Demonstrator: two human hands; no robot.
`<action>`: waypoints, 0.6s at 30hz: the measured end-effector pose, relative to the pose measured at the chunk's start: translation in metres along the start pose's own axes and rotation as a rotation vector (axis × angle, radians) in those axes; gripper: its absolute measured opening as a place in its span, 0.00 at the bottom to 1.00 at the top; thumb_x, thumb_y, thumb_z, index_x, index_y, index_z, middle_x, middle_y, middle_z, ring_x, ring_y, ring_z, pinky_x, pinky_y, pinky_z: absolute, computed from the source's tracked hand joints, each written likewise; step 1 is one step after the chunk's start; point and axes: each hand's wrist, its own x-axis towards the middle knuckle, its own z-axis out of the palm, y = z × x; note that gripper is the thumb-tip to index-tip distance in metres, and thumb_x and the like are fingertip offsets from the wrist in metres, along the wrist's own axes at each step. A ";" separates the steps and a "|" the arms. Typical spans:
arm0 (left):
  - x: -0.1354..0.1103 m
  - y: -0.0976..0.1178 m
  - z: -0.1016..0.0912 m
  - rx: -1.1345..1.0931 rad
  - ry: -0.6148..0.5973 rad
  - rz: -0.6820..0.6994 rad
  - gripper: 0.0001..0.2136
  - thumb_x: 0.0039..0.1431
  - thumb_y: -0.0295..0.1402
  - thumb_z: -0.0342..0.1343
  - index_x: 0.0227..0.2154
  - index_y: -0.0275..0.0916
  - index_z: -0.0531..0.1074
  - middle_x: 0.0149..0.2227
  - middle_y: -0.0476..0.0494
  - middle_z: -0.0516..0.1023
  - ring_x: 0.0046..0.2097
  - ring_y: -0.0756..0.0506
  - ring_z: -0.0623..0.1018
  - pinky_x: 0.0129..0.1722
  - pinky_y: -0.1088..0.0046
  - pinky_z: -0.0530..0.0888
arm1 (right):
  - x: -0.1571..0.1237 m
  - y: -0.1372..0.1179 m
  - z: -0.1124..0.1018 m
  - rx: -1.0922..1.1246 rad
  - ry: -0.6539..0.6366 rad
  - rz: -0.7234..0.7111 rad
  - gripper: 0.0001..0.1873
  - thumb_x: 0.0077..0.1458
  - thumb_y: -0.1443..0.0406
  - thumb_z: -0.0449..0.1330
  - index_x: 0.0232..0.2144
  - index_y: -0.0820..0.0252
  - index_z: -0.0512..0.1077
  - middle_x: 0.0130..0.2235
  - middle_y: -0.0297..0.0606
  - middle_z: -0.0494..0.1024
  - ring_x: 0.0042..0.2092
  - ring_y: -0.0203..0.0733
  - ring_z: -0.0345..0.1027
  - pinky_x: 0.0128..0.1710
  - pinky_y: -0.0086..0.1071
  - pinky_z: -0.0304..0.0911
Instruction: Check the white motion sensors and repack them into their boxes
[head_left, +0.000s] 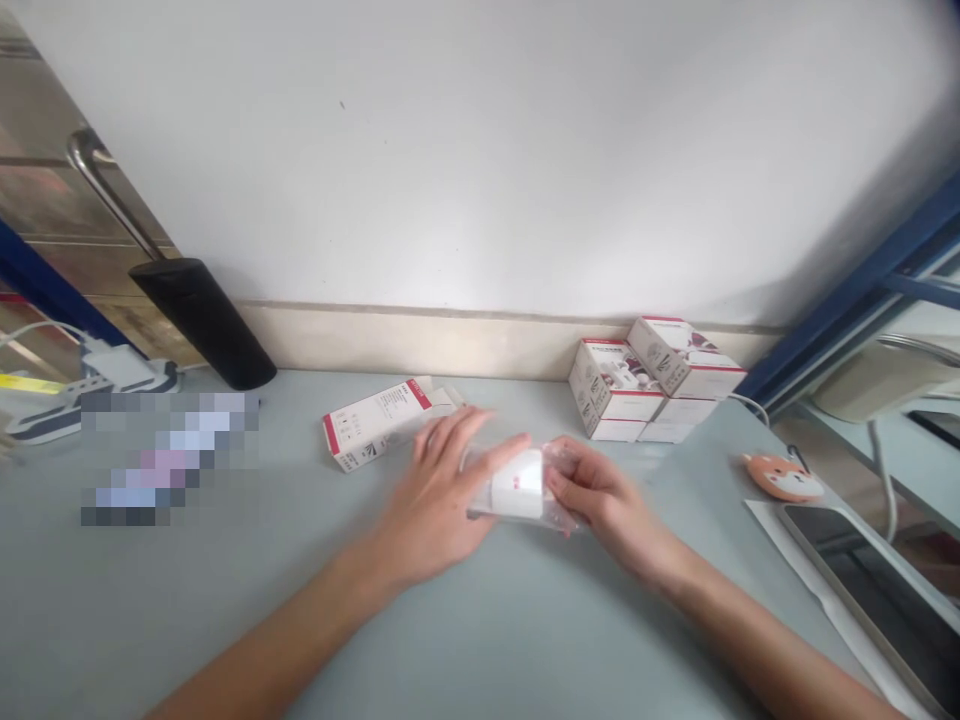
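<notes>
A small white block with a red mark (517, 484) sits inside a clear plastic bag (559, 465), held between both hands over the table. My left hand (442, 490), slightly blurred, lies across the bag's left side with its thumb reaching the white block. My right hand (600, 495) pinches the bag's right side. Just beyond my left hand, an opened white and red carton (382, 425) lies on its side. Several similar cartons (637, 378) are stacked by the wall.
The pale grey table (525, 640) meets a cream wall skirting. A black cylinder (202, 325) stands at back left, near a power strip (97, 400) and a pixelated object (169, 460). At right lie an orange fox-shaped item (784, 477) and a tablet (862, 590).
</notes>
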 end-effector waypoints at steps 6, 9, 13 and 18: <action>0.001 -0.007 0.005 0.016 -0.103 -0.026 0.27 0.63 0.27 0.59 0.64 0.47 0.64 0.53 0.45 0.79 0.51 0.40 0.79 0.50 0.62 0.72 | 0.001 -0.004 0.000 -0.141 0.161 0.012 0.25 0.65 0.44 0.60 0.52 0.54 0.67 0.32 0.31 0.72 0.33 0.37 0.64 0.33 0.32 0.62; 0.001 -0.006 0.004 0.073 -0.095 0.003 0.27 0.62 0.25 0.57 0.63 0.46 0.66 0.52 0.43 0.80 0.51 0.39 0.79 0.51 0.60 0.72 | -0.002 -0.009 -0.001 -0.124 0.100 0.070 0.28 0.68 0.40 0.51 0.54 0.53 0.66 0.36 0.33 0.73 0.34 0.39 0.68 0.36 0.35 0.65; 0.001 -0.005 0.002 0.065 -0.123 -0.027 0.27 0.63 0.26 0.57 0.64 0.47 0.66 0.52 0.44 0.79 0.51 0.39 0.79 0.51 0.59 0.73 | -0.004 -0.011 0.001 -0.122 0.023 0.061 0.25 0.63 0.46 0.63 0.54 0.53 0.66 0.38 0.32 0.72 0.35 0.37 0.68 0.34 0.33 0.66; 0.002 -0.001 0.002 -0.088 -0.149 -0.161 0.29 0.63 0.29 0.58 0.66 0.53 0.64 0.58 0.46 0.76 0.53 0.39 0.80 0.49 0.61 0.76 | -0.001 -0.006 0.003 -0.284 0.163 -0.045 0.15 0.68 0.52 0.59 0.40 0.57 0.70 0.29 0.30 0.70 0.29 0.35 0.62 0.28 0.30 0.58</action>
